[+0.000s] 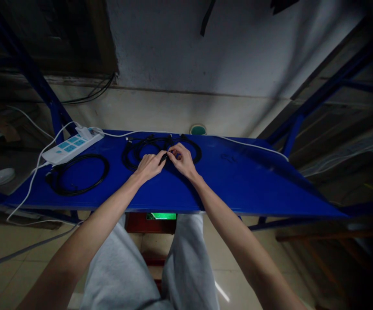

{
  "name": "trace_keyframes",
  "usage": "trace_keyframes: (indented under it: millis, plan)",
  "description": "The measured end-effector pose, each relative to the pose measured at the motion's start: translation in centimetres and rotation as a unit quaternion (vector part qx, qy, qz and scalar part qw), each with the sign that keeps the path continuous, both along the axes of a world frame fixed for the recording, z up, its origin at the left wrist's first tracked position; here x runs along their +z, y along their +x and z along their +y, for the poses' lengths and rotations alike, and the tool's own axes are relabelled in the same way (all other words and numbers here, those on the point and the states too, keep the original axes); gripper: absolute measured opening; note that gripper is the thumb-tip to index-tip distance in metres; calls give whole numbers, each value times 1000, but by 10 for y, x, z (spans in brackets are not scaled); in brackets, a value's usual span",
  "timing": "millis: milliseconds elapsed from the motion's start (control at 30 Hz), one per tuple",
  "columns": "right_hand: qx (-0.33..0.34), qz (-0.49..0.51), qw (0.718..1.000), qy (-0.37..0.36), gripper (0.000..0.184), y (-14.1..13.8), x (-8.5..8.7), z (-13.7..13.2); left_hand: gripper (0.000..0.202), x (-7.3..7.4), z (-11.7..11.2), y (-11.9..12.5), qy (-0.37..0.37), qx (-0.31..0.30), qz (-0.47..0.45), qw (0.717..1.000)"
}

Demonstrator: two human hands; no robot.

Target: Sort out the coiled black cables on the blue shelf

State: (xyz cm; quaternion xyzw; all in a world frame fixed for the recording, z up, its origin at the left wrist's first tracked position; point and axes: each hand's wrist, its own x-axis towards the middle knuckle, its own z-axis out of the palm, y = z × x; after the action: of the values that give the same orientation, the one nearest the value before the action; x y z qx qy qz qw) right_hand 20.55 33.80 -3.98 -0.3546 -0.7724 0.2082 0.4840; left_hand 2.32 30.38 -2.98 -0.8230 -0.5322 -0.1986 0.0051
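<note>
Leaning over the long blue tabletop (238, 181), the person has both hands together near its middle, pinching at a loosely coiled black cable (135, 150) that lies flat there. The left hand (148, 165) is curled, its fingertips closed on a short stretch of the cable where the loops cross; the right hand (182, 159) meets it from the other side, thumb and forefinger nipped on the same dark strand — the two grips are almost touching. Whether a tie or plug sits between the fingers is too small and dim to tell.

To the left, well apart from the hands, a second black cable coil (76, 174) lies in a wide ring on the tabletop. Just behind it sits a white power strip with pale blue sockets (74, 145), its thin white cord (28, 189) trailing off the near-left edge towards the floor. Another white lead (254, 146) runs along the back edge to the right. A small round teal-rimmed object (198, 129) rests at the far edge against the wall.
</note>
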Motion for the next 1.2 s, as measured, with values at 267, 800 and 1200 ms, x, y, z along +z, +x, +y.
trace_keyframes:
  millis: [267, 800, 1200]
  plan:
    - [16, -12, 1000, -3, 27, 4, 2, -5, 35, -2, 0, -1, 18, 0, 9, 1000]
    - [-82, -73, 993, 42, 28, 2, -4, -17, 42, -5, -1, -2, 37, -1, 12, 999]
    - [-138, -160, 974, 83, 30, 2, -3, -18, 42, -5, -2, -3, 39, -4, -10, 999]
